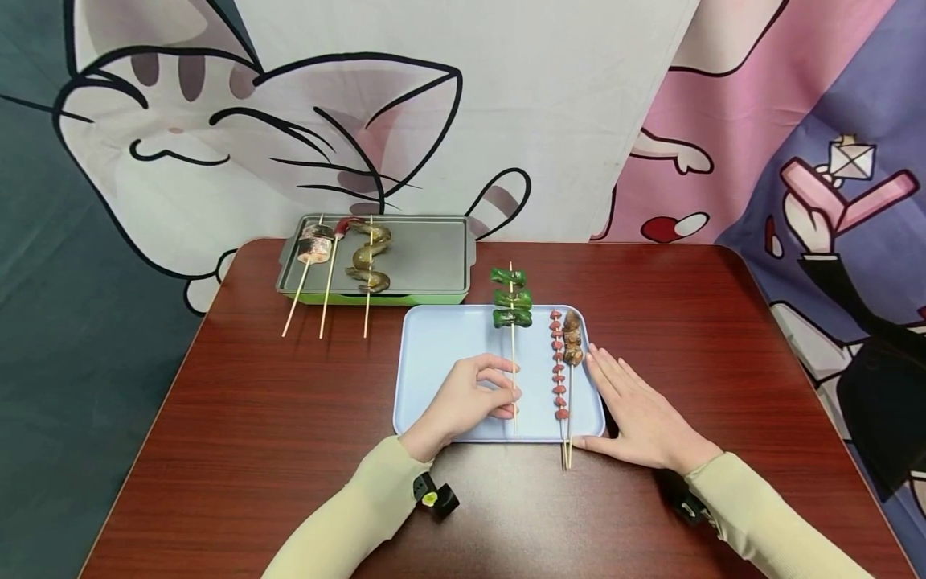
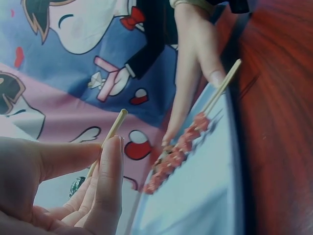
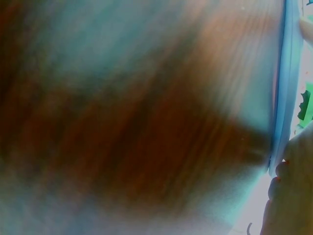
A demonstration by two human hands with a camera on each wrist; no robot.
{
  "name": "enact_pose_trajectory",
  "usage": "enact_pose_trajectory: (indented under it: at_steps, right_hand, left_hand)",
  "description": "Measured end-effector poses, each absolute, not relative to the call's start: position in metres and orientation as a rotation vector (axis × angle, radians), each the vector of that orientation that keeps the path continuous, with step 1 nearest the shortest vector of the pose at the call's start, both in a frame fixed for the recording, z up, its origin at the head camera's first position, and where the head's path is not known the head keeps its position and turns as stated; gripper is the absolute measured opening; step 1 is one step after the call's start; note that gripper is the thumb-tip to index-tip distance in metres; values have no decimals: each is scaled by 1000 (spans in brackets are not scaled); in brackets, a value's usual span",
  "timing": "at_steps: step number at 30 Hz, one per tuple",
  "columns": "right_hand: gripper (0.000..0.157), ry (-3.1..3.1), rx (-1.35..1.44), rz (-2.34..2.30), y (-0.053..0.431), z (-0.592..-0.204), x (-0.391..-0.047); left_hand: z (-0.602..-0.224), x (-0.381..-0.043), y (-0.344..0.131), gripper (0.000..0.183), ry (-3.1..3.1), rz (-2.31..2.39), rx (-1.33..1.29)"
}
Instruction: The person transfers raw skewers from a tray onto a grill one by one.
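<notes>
My left hand (image 1: pixel 473 394) pinches the bare stick of a green pepper skewer (image 1: pixel 512 297) between thumb and fingers. The pepper pieces point away, over the far rim of a light blue tray (image 1: pixel 434 378). In the left wrist view the stick's blunt end (image 2: pixel 117 125) sticks out past the fingertips. My right hand (image 1: pixel 644 418) lies with straight fingers along the tray's right edge. Beside it, a skewer of small red pieces (image 1: pixel 559 367) and a skewer of brown chunks (image 1: pixel 572 342) rest on the tray, their stick ends past the near rim.
Behind, to the left, stands a grey-topped grill pan (image 1: pixel 427 257) with a green base. Three skewers lie on its left side: a pale, dark-wrapped piece (image 1: pixel 315 244), a dark red piece (image 1: pixel 342 227) and curled olive-brown pieces (image 1: pixel 370 257). A patterned cloth (image 1: pixel 564 121) hangs behind the brown table (image 1: pixel 239 450).
</notes>
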State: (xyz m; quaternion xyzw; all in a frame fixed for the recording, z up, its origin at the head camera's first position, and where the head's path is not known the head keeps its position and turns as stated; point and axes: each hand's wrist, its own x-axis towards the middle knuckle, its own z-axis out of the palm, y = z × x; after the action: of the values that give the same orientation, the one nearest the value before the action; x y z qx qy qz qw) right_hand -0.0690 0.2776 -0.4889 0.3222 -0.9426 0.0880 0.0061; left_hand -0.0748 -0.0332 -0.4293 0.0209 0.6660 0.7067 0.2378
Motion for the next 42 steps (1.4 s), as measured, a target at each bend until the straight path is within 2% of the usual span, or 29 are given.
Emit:
enact_pose_trajectory:
  at_steps: [14, 24, 42]
  right_hand:
    - [120, -2964, 1003, 297, 277, -487, -68]
    - [120, -2950, 1013, 282, 277, -487, -69]
    - [121, -3002, 987, 268, 277, -486, -68]
  left_hand:
    - [-405, -89, -65, 35, 1982, 1982, 71]
    - [-388, -108, -96, 35, 2172, 1934, -49]
    - [-390, -149, -150, 36, 2360, 1748, -161]
